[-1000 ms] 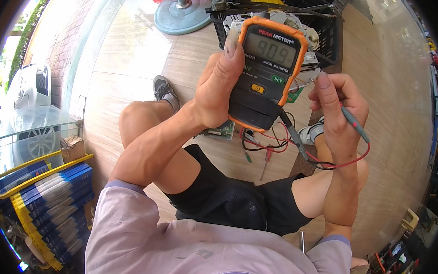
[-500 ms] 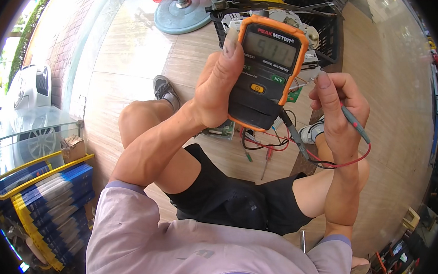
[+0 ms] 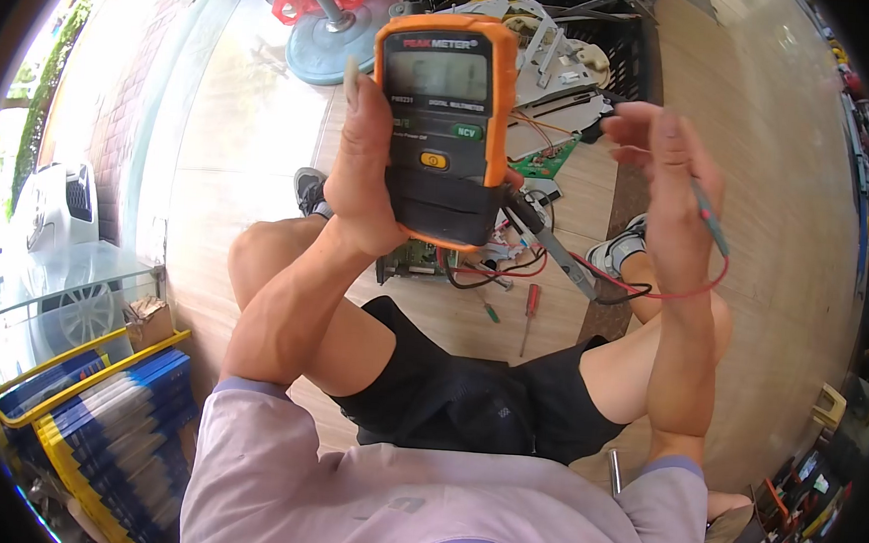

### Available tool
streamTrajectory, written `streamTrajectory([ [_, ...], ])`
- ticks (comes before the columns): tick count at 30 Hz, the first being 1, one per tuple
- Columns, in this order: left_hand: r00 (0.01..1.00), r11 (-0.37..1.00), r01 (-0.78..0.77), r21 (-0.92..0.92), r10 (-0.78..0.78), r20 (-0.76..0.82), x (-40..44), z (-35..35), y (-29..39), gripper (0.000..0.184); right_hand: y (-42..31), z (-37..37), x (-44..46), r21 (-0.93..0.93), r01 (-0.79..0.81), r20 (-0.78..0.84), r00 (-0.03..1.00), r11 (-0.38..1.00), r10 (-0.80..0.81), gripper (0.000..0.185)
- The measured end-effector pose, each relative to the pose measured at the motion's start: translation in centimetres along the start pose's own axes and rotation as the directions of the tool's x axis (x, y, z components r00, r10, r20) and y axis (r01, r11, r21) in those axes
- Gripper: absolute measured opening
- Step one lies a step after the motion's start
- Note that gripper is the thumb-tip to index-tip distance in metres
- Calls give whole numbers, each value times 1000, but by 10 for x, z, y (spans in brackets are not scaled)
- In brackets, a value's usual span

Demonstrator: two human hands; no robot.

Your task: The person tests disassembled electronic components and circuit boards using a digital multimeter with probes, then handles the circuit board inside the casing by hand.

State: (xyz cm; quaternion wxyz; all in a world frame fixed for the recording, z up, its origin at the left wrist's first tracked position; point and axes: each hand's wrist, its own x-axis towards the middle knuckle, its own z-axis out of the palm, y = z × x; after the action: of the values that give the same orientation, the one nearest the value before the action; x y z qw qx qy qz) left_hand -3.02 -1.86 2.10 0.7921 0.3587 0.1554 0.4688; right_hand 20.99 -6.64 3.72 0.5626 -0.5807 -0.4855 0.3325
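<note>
My left hand point(image 3: 360, 182) is wrapped round an orange and black digital multimeter point(image 3: 441, 157), held upright with its screen facing me. The screen digits are faint. A grey test probe with a black lead point(image 3: 560, 254) slants down from the meter's lower right corner; what holds its upper end is hidden. In my right hand point(image 3: 677, 177) rests a second grey test probe point(image 3: 713, 224) with a red lead, lying along the base of the thumb. The right fingertips are bent and partly blurred. Below the meter lie a circuit board point(image 3: 420, 261) and tangled leads.
A black crate point(image 3: 638, 60) of white appliance parts stands ahead, with a green circuit board point(image 3: 549, 162) before it. Red point(image 3: 530, 317) and green point(image 3: 492, 313) screwdrivers lie on the floor. A round blue-grey stand base point(image 3: 309, 50) is ahead left; stacked blue boxes point(image 3: 117, 421) fill the left.
The multimeter and my left hand have moved left, uncovering more of the crate and green board. My right hand has lifted slightly and its fingers have loosened from their pinch.
</note>
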Motion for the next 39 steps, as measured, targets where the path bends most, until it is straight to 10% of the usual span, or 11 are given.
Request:
streamTrajectory([
  [10, 998, 984, -7, 179, 19, -65, -3, 2, 9, 83, 11, 8, -2, -76, 46, 478, 878, 996, -4, 42],
  [15, 965, 992, 11, 122, 21, -260, 0, 14, 9, 91, 13, 17, -2, -6, 135, 466, 877, 991, -116, 27],
  [20, 999, 997, -10, -83, 14, 48, 0, -13, 7, 88, 10, 14, -2, -21, 169, 448, 883, 985, -142, 19],
  [27, 999, 958, 33, 285, -29, -17, -5, -8, 12, 90, 9, 10, -4, -38, 257, 345, 910, 966, -229, 17],
  [39, 1000, 995, 16, 94, -17, 1, 5, -7, -5, 92, 9, 2, -5, -73, 343, 352, 888, 937, -298, 15],
])
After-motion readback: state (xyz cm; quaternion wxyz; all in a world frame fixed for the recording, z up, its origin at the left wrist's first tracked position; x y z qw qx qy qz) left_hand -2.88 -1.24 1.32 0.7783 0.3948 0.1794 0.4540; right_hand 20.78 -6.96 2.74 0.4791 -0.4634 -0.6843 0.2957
